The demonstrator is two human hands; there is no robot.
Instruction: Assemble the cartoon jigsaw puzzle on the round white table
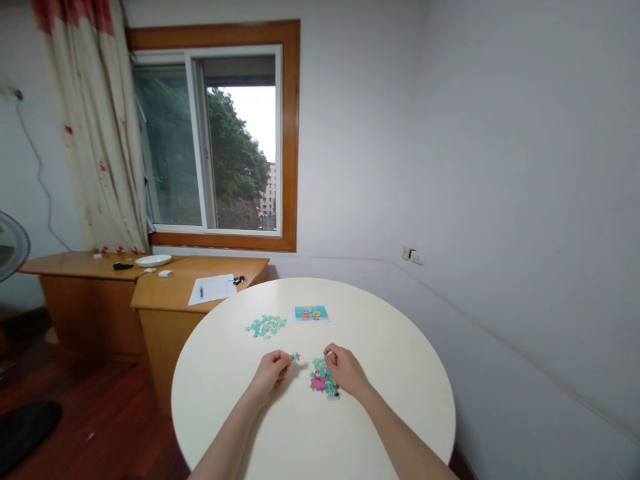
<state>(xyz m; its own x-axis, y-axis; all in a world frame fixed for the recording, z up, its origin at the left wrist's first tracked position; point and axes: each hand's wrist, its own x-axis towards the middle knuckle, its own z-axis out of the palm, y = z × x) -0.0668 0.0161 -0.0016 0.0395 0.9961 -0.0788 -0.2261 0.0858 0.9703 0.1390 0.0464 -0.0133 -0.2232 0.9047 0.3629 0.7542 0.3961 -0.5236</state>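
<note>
Between the thumb and fingers of my left hand (273,375) is a small jigsaw puzzle piece (297,357), green with a bit of pink. To its right lies a partly joined puzzle (320,381) in green and pink. My right hand (345,368) rests over the upper right of that puzzle, its fingers pinched together; whatever they may hold is hidden. Farther back on the left is a loose pile of green puzzle pieces (267,325). A small picture card (311,314) with colourful figures lies beyond the joined puzzle.
All of this is on a round white table (400,400). Behind it on the left, a wooden desk (175,320) carries a paper sheet (213,289), keys (239,280) and a white plate (154,260). A wall stands close on the right. A fan (11,247) shows at the left edge.
</note>
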